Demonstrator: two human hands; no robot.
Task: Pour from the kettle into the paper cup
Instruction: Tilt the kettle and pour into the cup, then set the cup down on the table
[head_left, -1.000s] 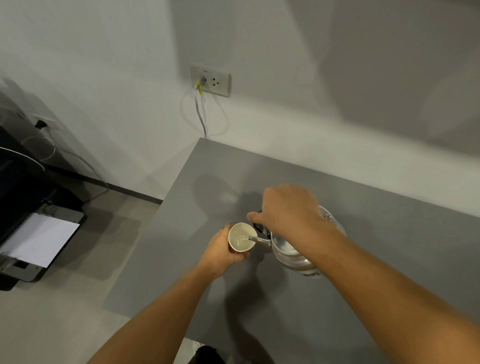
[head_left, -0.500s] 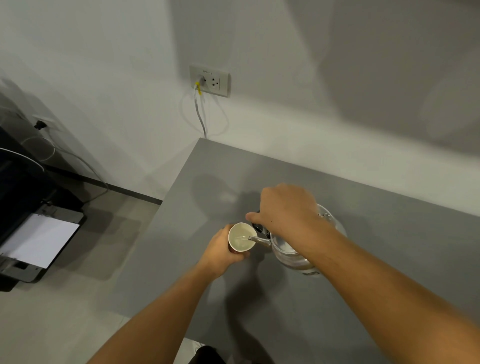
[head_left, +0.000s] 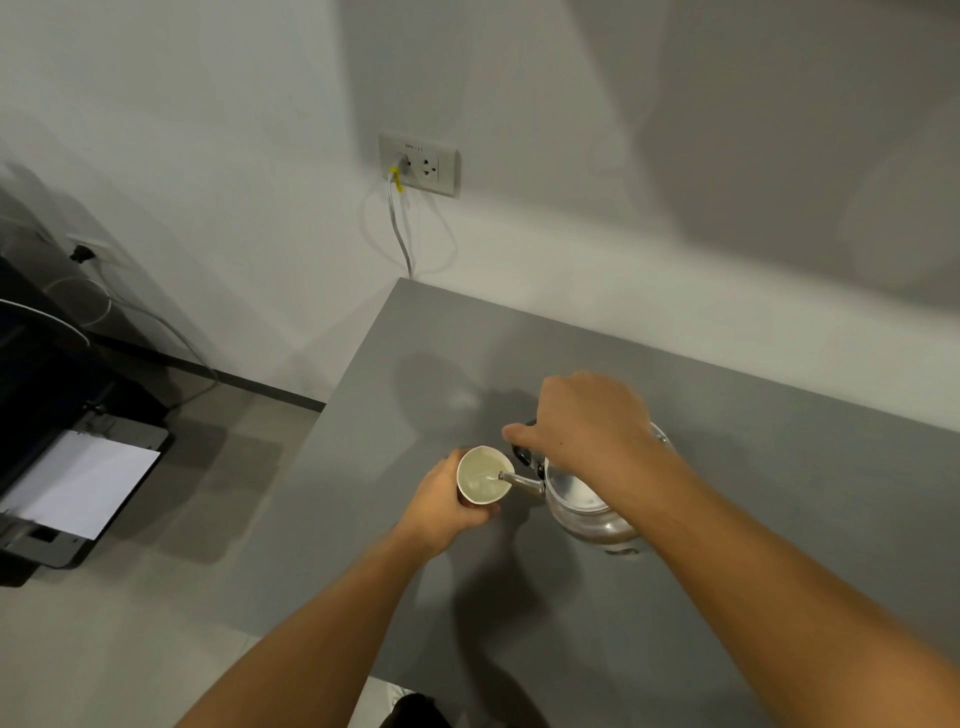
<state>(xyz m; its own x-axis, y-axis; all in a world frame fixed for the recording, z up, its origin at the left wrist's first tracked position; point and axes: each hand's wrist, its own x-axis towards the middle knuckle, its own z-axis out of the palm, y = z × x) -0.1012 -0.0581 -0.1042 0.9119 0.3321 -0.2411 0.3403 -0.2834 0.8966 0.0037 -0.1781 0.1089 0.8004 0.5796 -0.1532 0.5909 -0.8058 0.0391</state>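
A white paper cup (head_left: 480, 475) stands on the grey table (head_left: 779, 467) with my left hand (head_left: 441, 501) wrapped around its left side. A shiny metal kettle (head_left: 587, 504) is tilted to the left, its thin spout reaching over the cup's rim. A little liquid shows inside the cup under the spout. My right hand (head_left: 587, 421) grips the kettle's dark handle from above and hides most of it.
The table's left edge runs just left of the cup, with bare floor (head_left: 130, 623) below. A wall socket (head_left: 418, 163) with a plugged cable is on the far wall. A dark printer (head_left: 57, 457) holding white paper sits on the floor at left.
Almost nothing differs: both hands keep their hold, and the kettle stays tilted with its spout over the cup.
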